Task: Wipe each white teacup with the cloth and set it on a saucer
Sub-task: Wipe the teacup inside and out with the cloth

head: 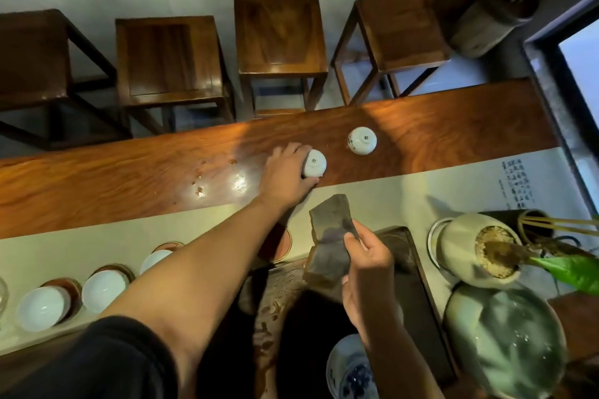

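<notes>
On the table (437, 133), left hand (285, 173) grips an upturned teacup (313, 163)
Another teacup (362, 140) sits apart near the far edge; right hand (369, 266) clutches the cloth (330, 243) above the dark tray (418, 295)

The left hand (285, 172) grips an upturned teacup (313, 163) on the wooden table (453, 129) — the right hand (369, 264) holds the cloth (334, 236).

Four wooden stools (280, 36) line the table's (453, 126) far side (a water-filled bowl (505, 340) nearer).
</notes>
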